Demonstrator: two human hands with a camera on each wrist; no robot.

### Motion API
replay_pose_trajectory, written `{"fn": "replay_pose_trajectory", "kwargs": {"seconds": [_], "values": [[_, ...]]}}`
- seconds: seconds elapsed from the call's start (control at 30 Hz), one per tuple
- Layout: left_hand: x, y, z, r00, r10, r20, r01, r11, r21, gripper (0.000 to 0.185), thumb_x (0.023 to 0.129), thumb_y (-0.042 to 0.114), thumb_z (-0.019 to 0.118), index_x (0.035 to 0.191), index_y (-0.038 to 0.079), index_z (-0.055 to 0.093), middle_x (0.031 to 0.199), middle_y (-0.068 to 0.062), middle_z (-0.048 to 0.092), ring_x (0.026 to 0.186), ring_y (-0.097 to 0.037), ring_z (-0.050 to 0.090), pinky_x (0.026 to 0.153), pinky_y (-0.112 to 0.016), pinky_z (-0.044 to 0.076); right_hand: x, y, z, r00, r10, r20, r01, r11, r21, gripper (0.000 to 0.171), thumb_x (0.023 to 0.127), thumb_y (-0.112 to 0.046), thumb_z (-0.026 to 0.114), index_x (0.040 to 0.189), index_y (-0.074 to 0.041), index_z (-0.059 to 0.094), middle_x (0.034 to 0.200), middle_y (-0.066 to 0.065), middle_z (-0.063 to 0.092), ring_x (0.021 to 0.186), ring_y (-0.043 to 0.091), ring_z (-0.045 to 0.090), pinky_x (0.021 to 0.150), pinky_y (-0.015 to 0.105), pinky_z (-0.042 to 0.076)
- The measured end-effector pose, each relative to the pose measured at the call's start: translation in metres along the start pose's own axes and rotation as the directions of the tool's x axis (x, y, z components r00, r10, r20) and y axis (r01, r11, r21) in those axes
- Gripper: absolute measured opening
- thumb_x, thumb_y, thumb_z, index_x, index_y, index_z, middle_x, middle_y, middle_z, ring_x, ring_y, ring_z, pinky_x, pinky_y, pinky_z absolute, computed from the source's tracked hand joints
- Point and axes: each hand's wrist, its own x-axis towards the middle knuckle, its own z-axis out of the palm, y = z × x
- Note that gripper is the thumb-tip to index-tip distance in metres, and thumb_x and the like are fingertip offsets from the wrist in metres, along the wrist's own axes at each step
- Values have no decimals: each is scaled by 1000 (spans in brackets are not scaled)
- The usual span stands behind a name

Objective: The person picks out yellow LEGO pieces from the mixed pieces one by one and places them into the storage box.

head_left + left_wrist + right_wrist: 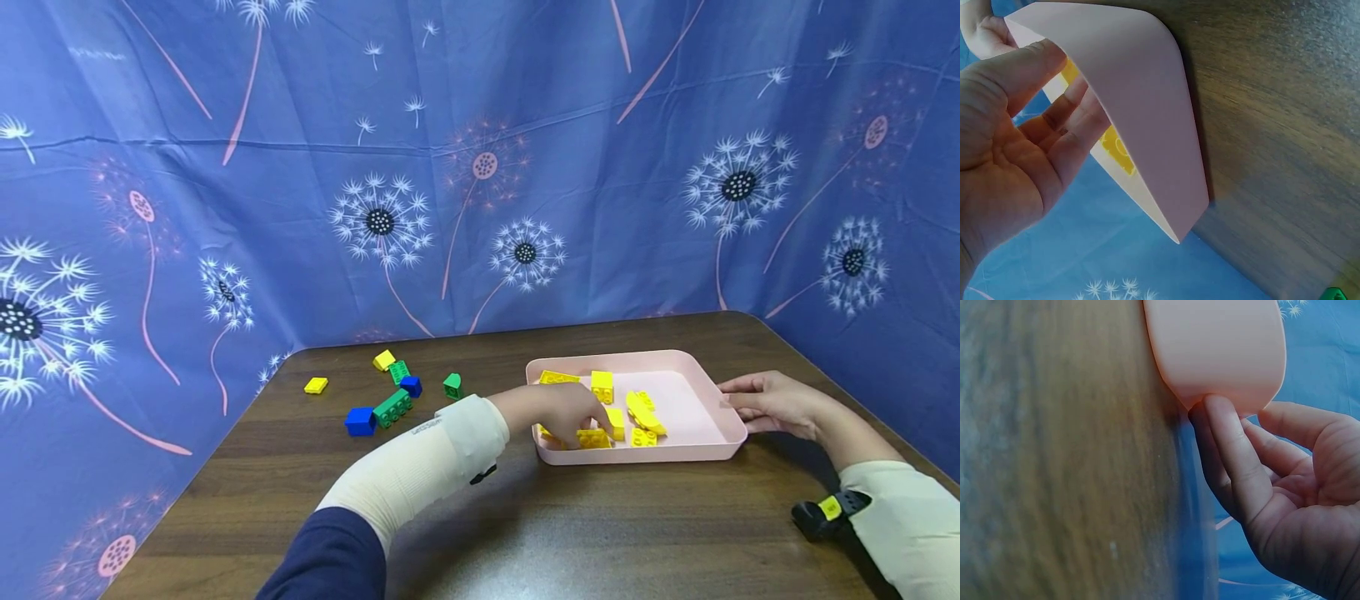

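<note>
A pink tray [697, 454] sits on the wooden table [600, 542] and holds several yellow bricks [602, 386]. My left hand [588, 417] reaches over the tray's left rim, fingers extended among the bricks, close to a flat yellow brick [592, 438]. In the left wrist view the left hand [1016, 162] has loosely straight fingers inside the tray [1147, 112], thumb above the rim, with a yellow brick [1116, 150] beyond the fingers. My right hand [772, 404] rests against the tray's right wall. In the right wrist view the right hand's [1272, 481] fingers touch the tray's [1216, 344] outer wall.
Loose bricks lie at the table's back left: two yellow [316, 385], two blue [360, 421] and green ones [393, 408]. A blue flowered cloth [480, 167] walls the table on three sides. A black and yellow wrist device [828, 510] sits by my right sleeve.
</note>
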Motion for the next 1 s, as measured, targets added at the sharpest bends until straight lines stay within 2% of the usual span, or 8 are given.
{"fn": "replay_pose_trajectory", "kwargs": {"seconds": [0.17,0.27,0.37,0.5,0.63,0.83,0.93,1.0], "values": [[-7,-3,-4,999,20,-41,-20,1000,10,50,83,10,77,129,25,65,93,2,61,79,-7,48,64,-15,40,0,0,0,1000,-7,3,7,1000,4,61,98,-12,57,138,22,25,107,7,67,89,17,67,76,38,57],[-12,-6,-8,996,43,-73,-39,998,44,48,83,12,78,129,20,66,95,0,64,78,-7,49,65,-15,39,-1,1,0,1000,-13,9,13,1000,0,62,98,-12,57,137,23,25,106,6,67,89,16,67,75,38,57],[-19,-9,-13,993,43,-113,-34,996,82,46,83,14,77,127,17,67,95,1,65,79,-6,50,67,-15,38,-1,1,0,1000,-16,12,16,1000,0,63,98,-12,58,138,23,24,107,6,67,89,16,67,75,38,57],[-28,-14,-16,983,18,-184,-13,999,29,38,85,16,74,123,13,69,93,2,66,80,-6,53,68,-15,40,-1,1,0,1000,-18,14,18,1000,3,63,98,-12,58,138,23,24,107,7,67,90,16,67,76,38,57],[-40,-22,-12,959,-4,-285,-23,996,-90,30,87,16,73,117,9,71,96,1,68,80,-6,55,69,-15,45,-1,1,-1,1000,-15,11,15,1000,-1,62,98,-12,58,137,23,24,107,7,67,89,16,67,76,39,57],[-63,-39,-3,903,-47,-426,-50,975,-215,25,88,15,72,112,9,72,99,2,70,79,-3,59,70,-14,48,1,1,-1,1000,-16,16,16,1000,13,61,98,-10,56,137,23,23,106,6,67,88,15,67,75,38,57],[-75,-51,1,875,-77,-478,-66,960,-274,25,87,14,73,111,8,71,102,-2,70,79,-3,62,72,-15,50,1,1,0,1000,-18,25,18,1000,21,60,98,-9,55,137,23,23,106,5,67,88,15,67,75,37,57],[-83,-62,5,856,-108,-506,-48,957,-287,26,86,15,74,111,7,71,102,-4,70,79,-4,63,72,-17,51,1,1,1,1000,-17,25,16,1000,24,59,99,-9,55,137,23,23,106,5,67,89,15,67,75,37,57]]}}
